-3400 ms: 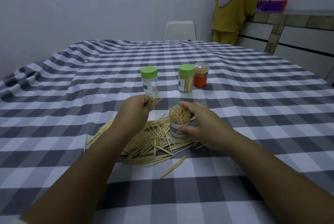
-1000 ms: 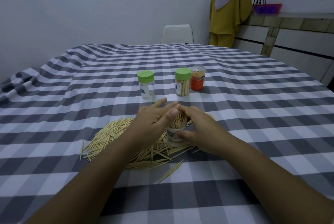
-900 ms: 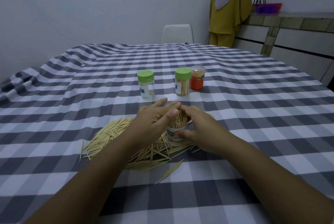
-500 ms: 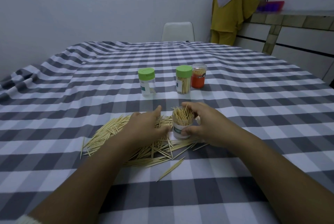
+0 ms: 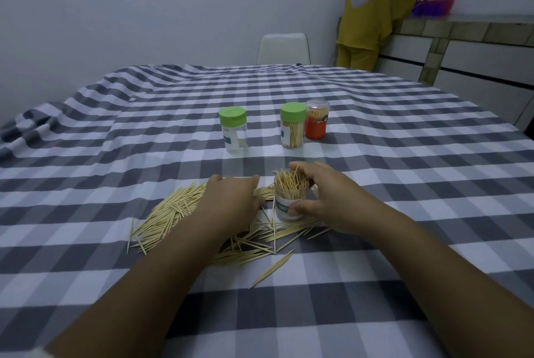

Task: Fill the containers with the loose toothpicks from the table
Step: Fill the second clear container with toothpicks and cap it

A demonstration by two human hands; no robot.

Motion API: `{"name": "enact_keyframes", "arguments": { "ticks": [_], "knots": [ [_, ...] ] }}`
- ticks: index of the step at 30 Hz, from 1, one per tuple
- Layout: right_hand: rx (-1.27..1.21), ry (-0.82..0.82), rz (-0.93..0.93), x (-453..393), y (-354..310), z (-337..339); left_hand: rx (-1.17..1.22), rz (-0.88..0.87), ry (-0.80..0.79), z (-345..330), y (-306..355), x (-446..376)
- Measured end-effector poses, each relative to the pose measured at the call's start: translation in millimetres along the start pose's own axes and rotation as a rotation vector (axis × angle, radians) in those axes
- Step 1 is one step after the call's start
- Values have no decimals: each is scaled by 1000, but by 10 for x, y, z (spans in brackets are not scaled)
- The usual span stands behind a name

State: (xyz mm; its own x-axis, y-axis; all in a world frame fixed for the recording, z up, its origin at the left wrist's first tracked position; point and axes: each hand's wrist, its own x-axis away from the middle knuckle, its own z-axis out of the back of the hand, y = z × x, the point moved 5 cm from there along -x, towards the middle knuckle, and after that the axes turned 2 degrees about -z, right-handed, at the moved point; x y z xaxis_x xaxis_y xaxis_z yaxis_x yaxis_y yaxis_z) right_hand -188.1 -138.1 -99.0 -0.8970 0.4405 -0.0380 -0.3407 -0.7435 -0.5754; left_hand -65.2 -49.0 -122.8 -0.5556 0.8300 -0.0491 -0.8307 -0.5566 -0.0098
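Note:
A clear open container (image 5: pixel 284 205) stuffed with upright toothpicks stands on the checked tablecloth. My right hand (image 5: pixel 326 198) grips it from the right, thumb on its label and a finger on its rim. Loose toothpicks (image 5: pixel 170 213) lie in a wide pile to its left and in front of it. My left hand (image 5: pixel 231 198) rests palm down on that pile, fingers curled over some toothpicks; what it holds is hidden. Farther back stand a nearly empty green-lidded container (image 5: pixel 233 133), a full green-lidded container (image 5: pixel 292 129) and an orange container (image 5: pixel 316 123).
The checked tablecloth (image 5: pixel 404 184) covers the whole table and bunches into folds at the far left. A white chair (image 5: pixel 284 48) stands at the far edge. A person in yellow (image 5: pixel 372 10) stands at a counter at the back right.
My left hand came away from the open container's mouth and dropped to the toothpick pile on its left. My right hand kept its grip on the container.

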Motion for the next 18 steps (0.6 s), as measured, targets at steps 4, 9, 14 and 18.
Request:
{"name": "enact_keyframes", "arguments": {
  "ticks": [4,9,14,18],
  "knots": [
    [-4,-2,-1,0,3,-5,-82,-16,-9,33,7,58],
    [-3,-2,-1,4,4,-9,-175,0,-23,50,-9,23],
    [-10,7,9,6,0,-20,-186,11,-3,69,-30,-19],
    [-13,14,11,-3,6,-32,210,113,43,161,-121,15]
  ]
}}
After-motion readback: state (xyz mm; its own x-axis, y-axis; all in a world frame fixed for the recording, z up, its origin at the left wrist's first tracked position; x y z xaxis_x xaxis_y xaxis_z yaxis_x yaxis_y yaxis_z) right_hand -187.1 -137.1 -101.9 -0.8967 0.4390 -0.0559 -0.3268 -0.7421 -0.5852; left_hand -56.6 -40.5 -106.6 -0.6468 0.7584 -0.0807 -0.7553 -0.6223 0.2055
